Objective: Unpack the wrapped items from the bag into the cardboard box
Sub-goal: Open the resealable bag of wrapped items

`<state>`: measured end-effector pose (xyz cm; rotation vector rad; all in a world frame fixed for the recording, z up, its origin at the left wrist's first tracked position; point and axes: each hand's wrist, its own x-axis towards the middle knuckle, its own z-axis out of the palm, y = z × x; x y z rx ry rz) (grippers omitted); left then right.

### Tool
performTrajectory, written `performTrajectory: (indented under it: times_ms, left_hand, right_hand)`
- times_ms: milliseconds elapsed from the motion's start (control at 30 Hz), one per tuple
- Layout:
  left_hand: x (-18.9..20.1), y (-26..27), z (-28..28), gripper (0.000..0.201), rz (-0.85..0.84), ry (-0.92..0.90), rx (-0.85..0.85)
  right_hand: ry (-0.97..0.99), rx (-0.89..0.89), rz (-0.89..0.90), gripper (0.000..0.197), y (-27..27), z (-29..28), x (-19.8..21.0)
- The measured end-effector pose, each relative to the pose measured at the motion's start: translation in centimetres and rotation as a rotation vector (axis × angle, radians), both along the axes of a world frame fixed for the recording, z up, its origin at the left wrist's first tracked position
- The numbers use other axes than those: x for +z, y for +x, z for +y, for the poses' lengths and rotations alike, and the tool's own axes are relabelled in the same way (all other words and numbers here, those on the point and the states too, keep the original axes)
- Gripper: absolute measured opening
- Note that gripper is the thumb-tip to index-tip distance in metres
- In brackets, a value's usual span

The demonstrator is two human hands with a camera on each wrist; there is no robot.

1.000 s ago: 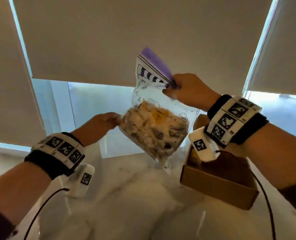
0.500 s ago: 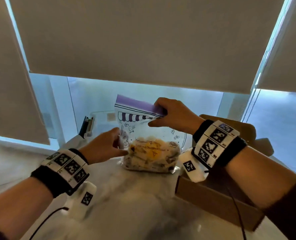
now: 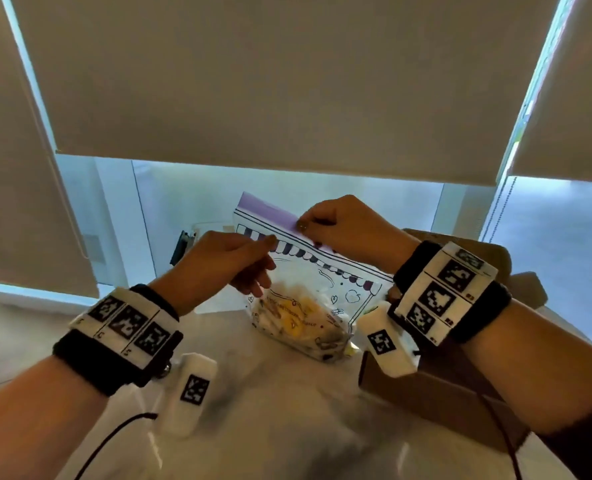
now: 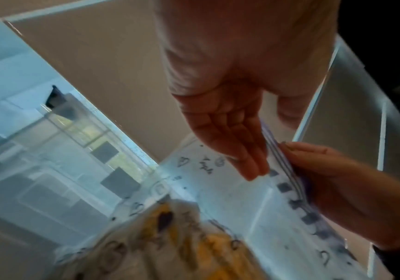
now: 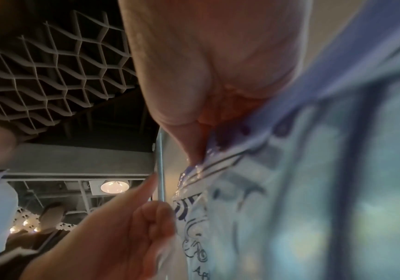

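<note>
A clear zip bag (image 3: 322,282) with a purple zip strip and drawn stripes stands on the table. Several wrapped items (image 3: 294,323), yellow and pale, lie in its bottom. My right hand (image 3: 303,228) pinches the purple strip at the top. My left hand (image 3: 263,261) has its thumb on the striped print and its fingers curled against the near wall just below the strip. In the left wrist view the left fingers (image 4: 249,161) lie on the bag (image 4: 218,189). The right wrist view shows the right hand (image 5: 198,147) pinching the strip. The open cardboard box (image 3: 426,393) sits right of the bag, under my right wrist.
The marble table (image 3: 270,427) runs up to a window with lowered roller blinds (image 3: 287,98). A clear container with a black clip (image 3: 183,244) stands at the back left. Black cables hang from both wrists. A box flap (image 3: 495,258) sticks up behind my right wrist.
The bag came down from the air and now stands on the table. My left hand left the bag's lower side and rose to the zip top; the right hand kept its pinch.
</note>
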<state>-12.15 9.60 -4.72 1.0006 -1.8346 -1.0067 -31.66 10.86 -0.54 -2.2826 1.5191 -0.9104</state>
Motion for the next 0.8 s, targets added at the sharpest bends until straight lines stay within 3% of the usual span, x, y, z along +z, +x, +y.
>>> performTrajectory:
  times_ms: [167, 367, 467, 667, 800]
  left_hand:
    - [0.7, 0.3, 1.6, 0.058, 0.022, 0.028, 0.028]
    - [0.3, -0.1, 0.2, 0.026, 0.131, 0.035, 0.004]
    - [-0.2, 0.0, -0.8, 0.02, 0.138, 0.01, -0.079]
    - [0.9, -0.9, -2.1, 0.023, 0.24, 0.082, -0.216]
    - [1.0, -1.4, -1.5, 0.025, 0.266, 0.138, -0.169]
  right_hand:
    - [-0.033, -0.038, 0.01, 0.014, 1.9, 2.2, -0.5]
    - [-0.025, -0.099, 0.012, 0.028, 3.3, 2.3, -1.1]
    - [0.007, -0.153, -0.057, 0.032, 3.1, 1.6, -1.1]
    - [-0.1, -0.193, -0.041, 0.008, 2.2, 0.1, -0.4]
    - [-0.043, -0.159, -0.05, 0.009, 2.1, 0.3, -0.1]
